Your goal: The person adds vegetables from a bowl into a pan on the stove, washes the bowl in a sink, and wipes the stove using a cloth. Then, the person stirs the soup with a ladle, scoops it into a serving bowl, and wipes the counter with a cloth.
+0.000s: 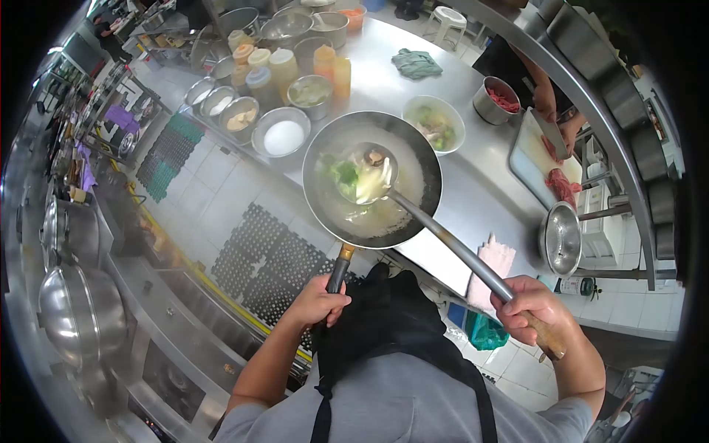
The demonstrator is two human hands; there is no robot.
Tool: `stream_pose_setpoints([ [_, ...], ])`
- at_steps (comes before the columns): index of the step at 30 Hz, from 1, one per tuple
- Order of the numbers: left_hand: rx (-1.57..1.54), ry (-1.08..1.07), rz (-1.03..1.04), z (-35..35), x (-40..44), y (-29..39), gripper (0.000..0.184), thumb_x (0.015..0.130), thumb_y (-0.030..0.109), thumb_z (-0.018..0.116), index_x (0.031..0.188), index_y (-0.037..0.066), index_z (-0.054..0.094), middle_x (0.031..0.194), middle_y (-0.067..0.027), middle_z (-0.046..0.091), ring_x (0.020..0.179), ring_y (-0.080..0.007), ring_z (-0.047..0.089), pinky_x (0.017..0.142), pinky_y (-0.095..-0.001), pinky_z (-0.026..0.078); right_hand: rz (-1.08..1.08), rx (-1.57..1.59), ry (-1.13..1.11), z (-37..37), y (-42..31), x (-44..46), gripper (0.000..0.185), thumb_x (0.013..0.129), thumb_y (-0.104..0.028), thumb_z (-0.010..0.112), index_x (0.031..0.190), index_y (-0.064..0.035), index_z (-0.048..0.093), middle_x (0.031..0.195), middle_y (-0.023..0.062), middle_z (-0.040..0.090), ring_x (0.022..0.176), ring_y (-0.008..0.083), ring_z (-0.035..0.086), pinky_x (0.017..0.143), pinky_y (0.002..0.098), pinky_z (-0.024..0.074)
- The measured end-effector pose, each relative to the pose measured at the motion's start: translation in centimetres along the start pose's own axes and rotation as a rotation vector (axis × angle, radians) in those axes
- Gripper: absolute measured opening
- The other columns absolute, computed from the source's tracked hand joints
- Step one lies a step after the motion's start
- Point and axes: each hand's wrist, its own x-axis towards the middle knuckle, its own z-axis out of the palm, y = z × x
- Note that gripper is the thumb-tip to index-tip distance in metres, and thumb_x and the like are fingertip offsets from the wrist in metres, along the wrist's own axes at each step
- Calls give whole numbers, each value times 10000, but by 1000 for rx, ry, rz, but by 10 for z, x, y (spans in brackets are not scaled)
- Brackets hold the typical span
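Observation:
My left hand [319, 301] is closed around the black handle of a deep frying pan [319, 215], held up over the table's edge. Pale, cloudy broth fills the pan. In my right hand [528, 308] is the long handle of a ladle [450, 238], its wooden end reaching past my wrist. The ladle's bowl is inside the pan, heaped with green vegetables [345, 177], white strips and a brown piece that looks like mushroom. Just beyond the pan's right rim stands a pale bowl [459, 136] with similar greens and light pieces in liquid.
Sauce bottles [283, 70] and metal bowls, one with white powder [283, 137], crowd the steel table [487, 181]. A co-worker's hands [569, 133] cut meat on a white board [526, 159]. A strainer bowl [561, 240] and pink cloth [496, 262] lie right; stoves [177, 376] stand left.

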Motion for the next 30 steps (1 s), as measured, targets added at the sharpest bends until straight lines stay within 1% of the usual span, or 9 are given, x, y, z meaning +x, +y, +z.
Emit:
stream_pose_setpoints([
  [5, -14, -5, 37, 10, 29, 25, 194, 834, -1, 605, 805, 68, 426, 514, -23, 454, 389, -120, 452, 359, -282, 367, -89, 44, 20, -34, -36, -8, 105, 754, -26, 539, 831, 40, 510, 492, 57, 411, 291, 134, 393, 252, 277, 317],
  [10, -34, 30, 54, 10, 39, 42, 193, 811, -9, 612, 787, 63, 434, 514, -22, 452, 381, -121, 444, 348, -278, 370, -170, 138, 31, -58, -64, -15, 80, 760, -13, 522, 821, 29, 492, 485, 60, 399, 275, 137, 377, 231, 285, 290],
  [17, 49, 42, 33, -14, 29, 62, 198, 801, -8, 627, 772, 64, 445, 504, -25, 453, 379, -126, 453, 347, -283, 378, -276, 219, 30, -77, -75, 5, 73, 775, -35, 519, 828, 14, 508, 491, 50, 402, 281, 132, 371, 233, 283, 284],
  [19, 69, 50, 8, -22, 23, 68, 200, 802, -8, 631, 775, 69, 449, 505, -24, 456, 382, -127, 460, 349, -283, 387, -288, 200, 106, -77, -71, 16, 66, 784, -46, 520, 821, 8, 511, 496, 40, 409, 289, 127, 378, 241, 280, 293],
  [24, 144, 81, -30, -37, 16, 84, 196, 806, -17, 627, 783, 69, 453, 510, -22, 462, 387, -128, 471, 352, -284, 398, -330, 82, 186, -82, -57, 49, 55, 789, -48, 537, 801, -2, 510, 505, 39, 434, 300, 126, 398, 259, 263, 314],
  [27, 177, 74, -60, -44, 14, 90, 195, 804, -20, 626, 786, 70, 454, 514, -22, 467, 386, -129, 471, 352, -284, 399, -305, -139, 347, -80, -49, 64, 70, 767, -35, 569, 781, -3, 508, 519, 40, 468, 322, 141, 439, 288, 290, 358],
  [28, 182, 68, -60, -46, 14, 91, 195, 804, -20, 626, 786, 70, 454, 514, -22, 467, 386, -129, 471, 352, -284, 399, -289, -205, 379, -82, -46, 68, 92, 765, -49, 587, 789, 5, 517, 542, 53, 495, 347, 151, 471, 316, 302, 383],
  [29, 173, 65, -54, -48, 15, 91, 194, 801, -20, 626, 785, 69, 454, 516, -24, 468, 385, -130, 471, 351, -285, 398, -292, -200, 384, -81, -43, 70, 92, 765, -49, 587, 789, 5, 517, 542, 53, 495, 347, 151, 471, 316, 302, 383],
  [30, 164, 62, -51, -49, 14, 91, 194, 799, -21, 626, 783, 68, 455, 518, -25, 469, 384, -131, 470, 350, -285, 398, -291, -334, 500, -76, -39, 73, 97, 773, -63, 586, 801, 7, 525, 555, 52, 499, 358, 146, 480, 324, 299, 389],
])
